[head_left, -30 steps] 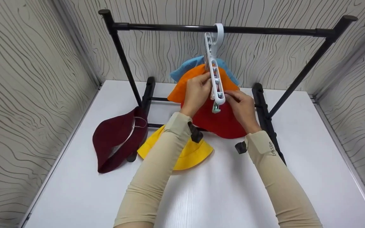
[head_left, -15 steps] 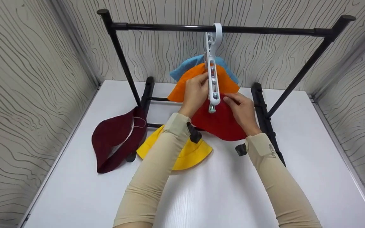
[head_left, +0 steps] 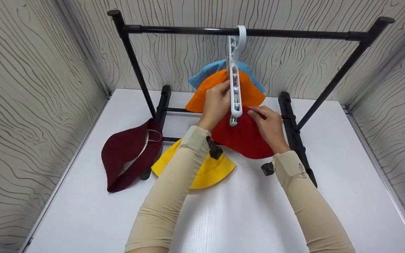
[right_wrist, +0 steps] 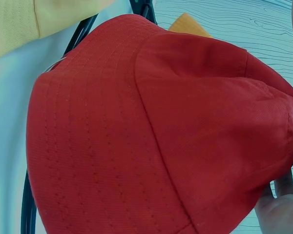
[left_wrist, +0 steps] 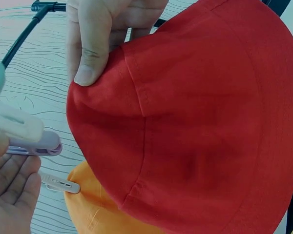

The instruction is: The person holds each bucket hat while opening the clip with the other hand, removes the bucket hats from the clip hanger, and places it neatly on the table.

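A white hanger (head_left: 236, 93) hangs by its hook with a row of clips. My right hand (head_left: 269, 124) pinches the crown of a red bucket hat (head_left: 243, 138), which hangs crown up below the hanger's front end. At the hanger's left side, my left hand (head_left: 218, 102) holds a purple clip (left_wrist: 46, 144) between thumb and fingers, apart from the red hat. Behind, an orange hat (head_left: 206, 93) hangs from a white clip (left_wrist: 61, 184). A light blue hat (head_left: 206, 73) is farther back. One mint clip (head_left: 233, 121) dangles at the near end.
A black rack (head_left: 188, 30) carries the hanger on its top bar. On the white table (head_left: 258, 218) lie a dark maroon hat (head_left: 127, 149) at the left and a yellow hat (head_left: 213, 175) partly under my left forearm. Patterned walls (head_left: 19, 70) stand around.
My right hand has moved slightly down with the red hat. The hanger's near end has swung a little left. My left hand has barely moved.
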The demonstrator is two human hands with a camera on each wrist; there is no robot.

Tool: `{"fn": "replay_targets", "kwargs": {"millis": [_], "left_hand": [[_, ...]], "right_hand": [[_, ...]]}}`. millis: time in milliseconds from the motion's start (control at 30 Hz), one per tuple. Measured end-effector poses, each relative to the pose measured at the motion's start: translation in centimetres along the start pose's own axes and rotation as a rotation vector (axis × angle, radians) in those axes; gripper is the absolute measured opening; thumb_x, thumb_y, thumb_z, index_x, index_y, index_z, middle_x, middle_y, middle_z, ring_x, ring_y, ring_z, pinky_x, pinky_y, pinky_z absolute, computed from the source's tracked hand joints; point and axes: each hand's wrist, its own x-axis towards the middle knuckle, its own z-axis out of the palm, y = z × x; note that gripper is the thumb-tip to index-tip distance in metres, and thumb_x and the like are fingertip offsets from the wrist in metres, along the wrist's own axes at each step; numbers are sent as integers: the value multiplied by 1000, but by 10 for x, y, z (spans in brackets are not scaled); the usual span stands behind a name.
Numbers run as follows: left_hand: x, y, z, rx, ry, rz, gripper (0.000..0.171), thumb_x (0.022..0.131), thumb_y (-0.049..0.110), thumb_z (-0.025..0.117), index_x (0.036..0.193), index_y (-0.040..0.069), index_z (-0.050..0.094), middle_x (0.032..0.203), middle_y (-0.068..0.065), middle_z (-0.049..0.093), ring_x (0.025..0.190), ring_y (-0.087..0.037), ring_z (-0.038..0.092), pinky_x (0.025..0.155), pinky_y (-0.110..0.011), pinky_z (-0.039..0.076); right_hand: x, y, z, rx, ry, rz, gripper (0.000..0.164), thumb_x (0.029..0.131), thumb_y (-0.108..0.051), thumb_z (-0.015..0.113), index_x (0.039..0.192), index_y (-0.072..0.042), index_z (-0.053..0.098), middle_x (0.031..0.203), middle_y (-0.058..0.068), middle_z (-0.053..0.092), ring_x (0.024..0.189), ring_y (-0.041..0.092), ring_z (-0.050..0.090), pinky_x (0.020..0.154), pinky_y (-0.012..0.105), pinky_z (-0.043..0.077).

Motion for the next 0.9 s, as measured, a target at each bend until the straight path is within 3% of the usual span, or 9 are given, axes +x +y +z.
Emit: {"fn": "replay_targets", "kwargs": {"millis": [400, 667, 900], "left_hand": [[-3, -3, -2, -5, 10, 36, 37, 93, 14, 62, 128, 2, 60, 114, -9, 68, 97, -16, 63, 92, -18, 50], [-4, -3, -3, -31, -9, 47, 39, 93, 13, 61, 130, 2, 58, 115, -10, 67, 99, -16, 63, 93, -18, 50], [-6, -2, -5, -23, -25, 23, 39, 94, 16, 59, 131, 5, 58, 115, -7, 65, 101, -14, 60, 94, -19, 49]], "right_hand": [[-8, 7, 1, 13, 3, 4, 29, 91, -23, 65, 116, -9, 71, 102, 9, 70, 86, 11, 59, 78, 10, 48], [-15, 13, 0, 45, -33, 22, 28, 93, -22, 62, 118, -10, 70, 107, 9, 69, 91, 16, 60, 79, 10, 49], [-21, 16, 0, 31, -30, 41, 29, 93, -26, 62, 116, -10, 71, 109, 10, 69, 93, 18, 60, 78, 11, 49]]}}
